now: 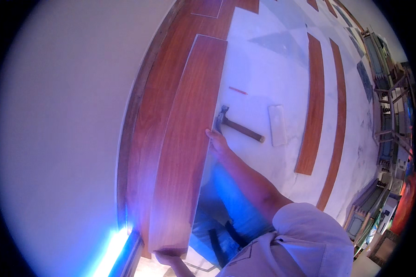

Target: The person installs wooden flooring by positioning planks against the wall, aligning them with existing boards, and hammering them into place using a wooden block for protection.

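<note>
A long reddish-brown floor plank (189,134) lies lengthwise over the laid wooden floorboards (155,97) beside the wall. My left hand (167,258) grips its near end at the bottom of the view, with the fingers partly hidden. Along the plank's right edge, my right hand (217,140) holds on with the thumb on top; its other fingers are mostly hidden under the edge. Just beyond that hand, a claw hammer (242,129) rests on the pale floor, its head close to the plank. A red pencil (238,90) lies a little farther away.
A pale wall (69,115) runs along the left. Right of the hammer lies a white rectangular block (277,124). Two loose planks, one wider (312,106) and one narrow strip (338,124), lie farther right. Stacked furniture (388,111) lines the right side. Bright light enters at lower left.
</note>
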Available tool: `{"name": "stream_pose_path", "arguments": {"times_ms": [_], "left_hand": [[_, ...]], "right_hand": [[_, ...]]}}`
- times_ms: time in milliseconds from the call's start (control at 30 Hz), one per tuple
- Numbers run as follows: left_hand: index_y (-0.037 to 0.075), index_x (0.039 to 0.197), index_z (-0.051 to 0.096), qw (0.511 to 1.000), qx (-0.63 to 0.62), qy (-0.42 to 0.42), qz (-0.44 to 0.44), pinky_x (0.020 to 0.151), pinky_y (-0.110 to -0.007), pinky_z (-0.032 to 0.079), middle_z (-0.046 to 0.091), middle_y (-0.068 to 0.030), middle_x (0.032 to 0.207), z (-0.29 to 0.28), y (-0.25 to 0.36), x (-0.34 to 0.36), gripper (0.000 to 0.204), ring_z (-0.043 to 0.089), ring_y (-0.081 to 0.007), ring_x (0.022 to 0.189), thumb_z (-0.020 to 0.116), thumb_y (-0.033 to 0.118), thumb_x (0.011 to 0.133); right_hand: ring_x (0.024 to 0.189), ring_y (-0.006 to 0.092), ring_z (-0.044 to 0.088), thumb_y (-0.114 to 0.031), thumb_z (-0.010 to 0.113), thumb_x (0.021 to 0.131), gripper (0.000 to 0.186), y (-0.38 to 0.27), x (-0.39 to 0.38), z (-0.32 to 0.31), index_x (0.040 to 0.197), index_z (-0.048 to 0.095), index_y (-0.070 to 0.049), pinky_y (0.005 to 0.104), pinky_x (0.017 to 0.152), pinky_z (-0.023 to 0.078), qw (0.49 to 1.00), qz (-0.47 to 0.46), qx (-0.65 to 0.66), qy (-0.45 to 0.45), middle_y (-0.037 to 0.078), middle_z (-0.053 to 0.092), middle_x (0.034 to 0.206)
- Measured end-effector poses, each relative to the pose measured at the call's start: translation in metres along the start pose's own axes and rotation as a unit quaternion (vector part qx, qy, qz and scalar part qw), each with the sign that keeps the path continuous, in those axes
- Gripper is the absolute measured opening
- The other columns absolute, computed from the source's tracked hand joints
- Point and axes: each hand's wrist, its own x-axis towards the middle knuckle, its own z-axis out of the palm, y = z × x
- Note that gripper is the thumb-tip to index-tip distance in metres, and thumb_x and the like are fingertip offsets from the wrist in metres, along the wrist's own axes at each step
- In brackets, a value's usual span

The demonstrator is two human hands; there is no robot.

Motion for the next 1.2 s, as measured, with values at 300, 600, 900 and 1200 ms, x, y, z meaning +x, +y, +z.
{"name": "stream_pose_path", "arguments": {"times_ms": [300,600,900,1200], "left_hand": [[-0.005,0.127,0.064,0.999,-0.041,-0.023,-0.023,0.091,-0.042,0.054,0.065,-0.0162,0.122,0.004,0.004,-0.009,0.063,0.065,-0.0308,0.109,0.043,0.051,0.106],[0.001,0.13,0.065,0.996,-0.076,-0.024,-0.042,0.094,-0.046,0.053,0.066,-0.0142,0.126,0.001,0.006,-0.013,0.062,0.065,-0.0328,0.109,0.048,0.054,0.102],[0.005,0.134,0.063,0.997,-0.05,-0.045,-0.046,0.097,-0.046,0.052,0.065,-0.0133,0.129,-0.034,0.018,0.007,0.06,0.064,-0.0328,0.113,0.047,0.053,0.102],[0.005,0.135,0.063,0.997,-0.022,-0.063,-0.029,0.098,-0.046,0.052,0.064,-0.0133,0.131,-0.05,0.058,0.007,0.06,0.063,-0.0328,0.115,0.048,0.053,0.102]], "right_hand": [[0.117,0.0284,0.066,-0.02,0.063,0.102,0.038,-0.001,0.001,-0.001,0.132,0.057,0.002,0.0454,0.104,0.053,1.0,0.0,0.005,-0.009,0.015,0.067,0.128],[0.117,0.0291,0.066,-0.018,0.06,0.103,0.034,0.001,0.006,-0.006,0.13,0.058,0.003,0.0459,0.104,0.053,1.0,-0.005,-0.007,0.005,0.017,0.067,0.128],[0.117,0.0274,0.066,-0.018,0.06,0.103,0.032,0.003,0.008,0.005,0.13,0.059,0.0,0.0448,0.103,0.053,1.0,0.011,0.005,0.006,0.014,0.067,0.127],[0.114,0.0249,0.066,-0.017,0.058,0.104,0.03,0.008,0.014,0.009,0.129,0.06,0.001,0.0417,0.101,0.053,1.0,0.011,0.02,0.0,0.012,0.068,0.123]]}}
